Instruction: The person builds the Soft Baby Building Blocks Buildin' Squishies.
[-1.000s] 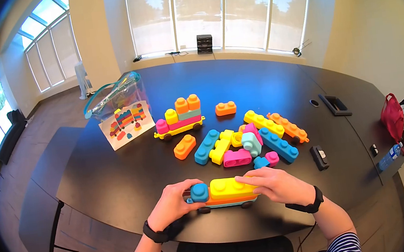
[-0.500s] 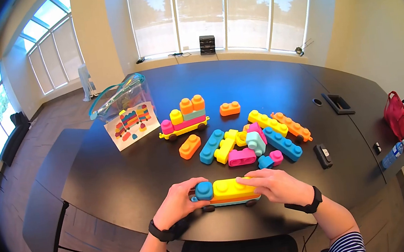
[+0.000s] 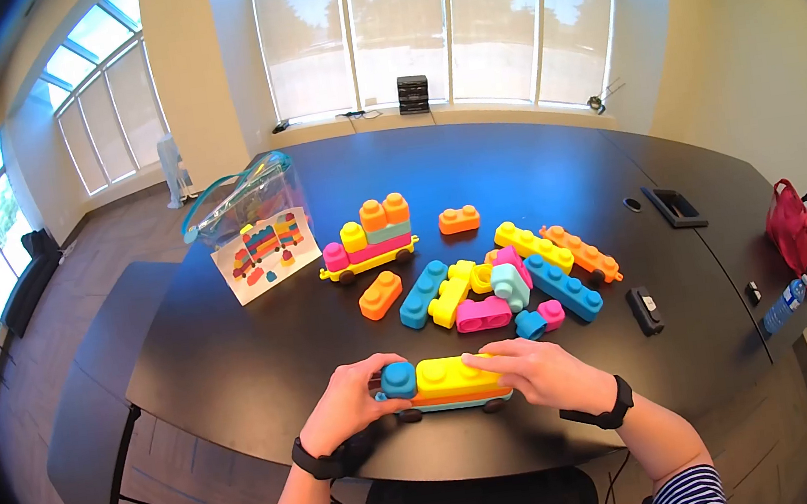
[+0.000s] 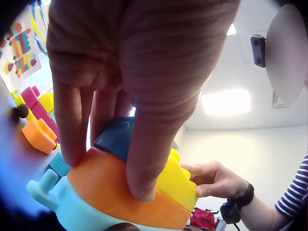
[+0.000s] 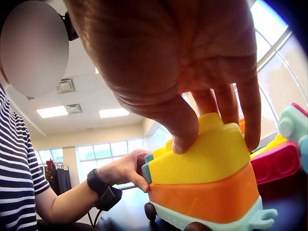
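A toy wagon [image 3: 450, 398] appears to rest on the table [image 3: 257, 371], on the person's side of the brick pile [image 3: 512, 284]. The left hand [image 3: 347, 407] pinches its orange layer [image 4: 106, 178] between thumb and fingers, seemingly steadying it; the right hand [image 3: 551, 372] clamps the yellow block [image 3: 444, 378] on top, perhaps keeping it aligned. Left of the pile, a picture card [image 3: 268, 256] faces the person, probably for easy viewing. The head view hides the wagon's far side and some fingertips.

Wagon [image 3: 449, 398]: light-blue base [image 5: 248, 218], dark wheels [image 5: 150, 211], coupling each end. Orange block [image 5: 202, 196] seated along base. On top, side by side: small blue block [image 3: 399, 380] at left end, longer yellow block [image 5: 202, 161], knobs up. Upright, wheels down, crosswise near close edge of table [image 3: 240, 398].
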A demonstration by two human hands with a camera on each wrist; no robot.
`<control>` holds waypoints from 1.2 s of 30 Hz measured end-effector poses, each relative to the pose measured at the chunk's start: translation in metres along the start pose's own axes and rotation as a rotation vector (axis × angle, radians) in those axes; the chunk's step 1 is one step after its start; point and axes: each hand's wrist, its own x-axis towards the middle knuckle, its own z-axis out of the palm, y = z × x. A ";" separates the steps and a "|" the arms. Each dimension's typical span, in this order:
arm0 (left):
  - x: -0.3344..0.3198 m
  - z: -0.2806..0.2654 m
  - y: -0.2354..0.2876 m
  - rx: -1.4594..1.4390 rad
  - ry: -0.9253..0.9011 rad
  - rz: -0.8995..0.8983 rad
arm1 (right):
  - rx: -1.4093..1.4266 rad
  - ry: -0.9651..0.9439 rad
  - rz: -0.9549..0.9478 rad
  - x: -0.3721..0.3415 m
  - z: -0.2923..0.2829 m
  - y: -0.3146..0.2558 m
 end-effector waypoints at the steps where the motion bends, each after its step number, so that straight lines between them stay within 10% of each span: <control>1: 0.000 0.000 -0.001 0.012 -0.005 -0.006 | 0.002 -0.002 -0.001 0.000 0.001 0.000; 10: 0.000 -0.005 -0.001 0.038 -0.027 -0.029 | 0.296 -0.145 -0.099 0.023 -0.026 0.025; 25: 0.000 -0.006 -0.005 0.004 -0.023 -0.021 | -0.308 -0.182 0.220 0.092 0.014 0.106; 36: 0.001 -0.005 -0.004 -0.008 -0.017 -0.013 | -0.087 -0.176 0.128 0.071 0.011 0.103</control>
